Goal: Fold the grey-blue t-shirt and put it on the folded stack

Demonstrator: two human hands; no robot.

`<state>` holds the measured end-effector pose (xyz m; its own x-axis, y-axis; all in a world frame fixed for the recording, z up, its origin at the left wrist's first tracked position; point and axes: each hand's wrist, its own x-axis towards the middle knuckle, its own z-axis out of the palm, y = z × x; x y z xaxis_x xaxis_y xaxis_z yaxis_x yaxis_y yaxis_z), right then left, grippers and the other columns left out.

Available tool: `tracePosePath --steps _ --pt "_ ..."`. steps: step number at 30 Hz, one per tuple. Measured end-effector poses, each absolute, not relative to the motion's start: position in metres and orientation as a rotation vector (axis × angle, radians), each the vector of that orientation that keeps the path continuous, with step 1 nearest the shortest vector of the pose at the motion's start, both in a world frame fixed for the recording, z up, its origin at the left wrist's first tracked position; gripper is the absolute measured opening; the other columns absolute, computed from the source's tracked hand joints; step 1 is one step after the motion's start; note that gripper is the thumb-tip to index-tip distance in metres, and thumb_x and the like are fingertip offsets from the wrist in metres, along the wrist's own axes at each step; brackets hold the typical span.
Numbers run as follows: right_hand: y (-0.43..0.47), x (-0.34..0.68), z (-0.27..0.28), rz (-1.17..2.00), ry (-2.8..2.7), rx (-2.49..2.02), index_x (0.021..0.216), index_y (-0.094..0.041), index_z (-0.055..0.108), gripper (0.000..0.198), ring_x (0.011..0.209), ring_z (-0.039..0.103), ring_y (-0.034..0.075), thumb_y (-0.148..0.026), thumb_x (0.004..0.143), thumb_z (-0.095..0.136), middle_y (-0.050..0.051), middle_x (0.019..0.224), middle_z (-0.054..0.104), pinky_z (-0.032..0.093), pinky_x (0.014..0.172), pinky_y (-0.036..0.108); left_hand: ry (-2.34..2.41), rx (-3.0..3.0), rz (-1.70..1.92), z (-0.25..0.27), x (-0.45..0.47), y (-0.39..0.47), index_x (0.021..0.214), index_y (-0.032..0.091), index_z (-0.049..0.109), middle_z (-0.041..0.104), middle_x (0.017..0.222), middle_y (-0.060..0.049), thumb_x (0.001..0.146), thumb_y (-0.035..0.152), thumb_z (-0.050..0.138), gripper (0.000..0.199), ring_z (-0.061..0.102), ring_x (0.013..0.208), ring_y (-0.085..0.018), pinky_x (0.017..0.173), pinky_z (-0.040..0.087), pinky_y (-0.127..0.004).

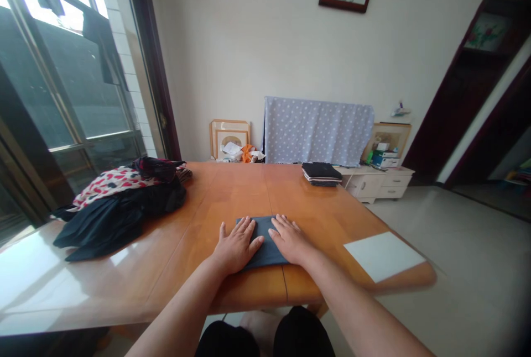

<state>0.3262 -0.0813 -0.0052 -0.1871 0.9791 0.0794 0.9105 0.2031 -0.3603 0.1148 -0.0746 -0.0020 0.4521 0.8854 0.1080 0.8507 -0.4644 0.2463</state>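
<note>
A dark blue-grey folded cloth (264, 243) lies flat near the front edge of the wooden table (232, 191). My left hand (237, 245) rests palm down on its left side, fingers stretched and thumb apart. On the right side of the cloth my right hand (290, 239) presses flat as well, with its fingers pointing away from me. Neither hand grips anything. Parts of the cloth's left and right edges are hidden beneath the hands, so what kind of garment it is I cannot tell.
Loose clothes (124, 202), black and red-patterned, are heaped at the table's left. A stack of folded clothes (321, 174) sits at the far right edge. Nearer, a white sheet (384, 256) lies by the right corner. Beyond stands a white cabinet (375, 184) against the wall.
</note>
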Motion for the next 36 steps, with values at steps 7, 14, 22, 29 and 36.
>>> tracePosePath --steps 7,14,22,29,36 --pt "-0.078 0.331 -0.012 0.406 -2.141 -1.766 0.156 -0.022 0.032 0.062 0.152 0.016 0.024 -0.051 0.101 0.028 0.009 0.163 0.025 0.009 0.122 0.049 1.531 2.526 0.365 -0.007 0.115 -0.072 0.155 0.023 0.032 0.022 0.163 -0.009 0.093 0.075 0.02 0.082 0.015 0.152 -0.031 0.114 -0.005 -0.071" --pt "-0.069 0.35 -0.019 0.762 -1.752 -1.446 0.145 -0.022 0.05 0.062 0.145 0.035 0.023 -0.059 0.098 0.037 0.009 0.155 0.042 0.022 0.121 0.043 1.503 2.483 0.367 -0.001 0.115 -0.073 0.154 0.023 0.034 0.023 0.163 -0.01 0.093 0.074 0.021 0.081 0.016 0.152 -0.03 0.115 -0.004 -0.07" --pt "-0.094 0.377 -0.022 0.794 -1.568 -1.233 0.128 -0.022 0.066 0.055 0.124 0.059 0.025 -0.06 0.095 0.044 0.009 0.133 0.065 0.042 0.11 0.042 1.504 2.405 0.486 0.005 0.097 -0.076 0.153 0.029 0.035 0.029 0.162 -0.006 0.099 0.064 0.017 0.067 0.017 0.152 -0.025 0.119 0.003 -0.063" --pt "-0.106 0.371 -0.032 0.5 -1.751 -1.464 0.129 -0.019 0.066 0.052 0.137 0.048 0.028 -0.051 0.09 0.056 0.013 0.145 0.055 0.035 0.116 0.044 1.549 2.402 0.519 -0.003 0.081 -0.08 0.147 0.027 0.045 0.038 0.158 -0.01 0.098 0.064 0.028 0.064 0.025 0.15 -0.029 0.117 0.009 -0.066" --pt "-0.107 0.371 -0.023 0.44 -1.729 -1.436 0.129 -0.018 0.066 0.049 0.134 0.051 0.025 -0.047 0.092 0.052 0.013 0.14 0.059 0.038 0.114 0.042 1.681 2.269 0.78 0.004 0.06 -0.07 0.14 0.027 0.052 0.053 0.147 -0.009 0.101 0.055 0.026 0.054 0.044 0.14 -0.026 0.118 0.023 -0.054"
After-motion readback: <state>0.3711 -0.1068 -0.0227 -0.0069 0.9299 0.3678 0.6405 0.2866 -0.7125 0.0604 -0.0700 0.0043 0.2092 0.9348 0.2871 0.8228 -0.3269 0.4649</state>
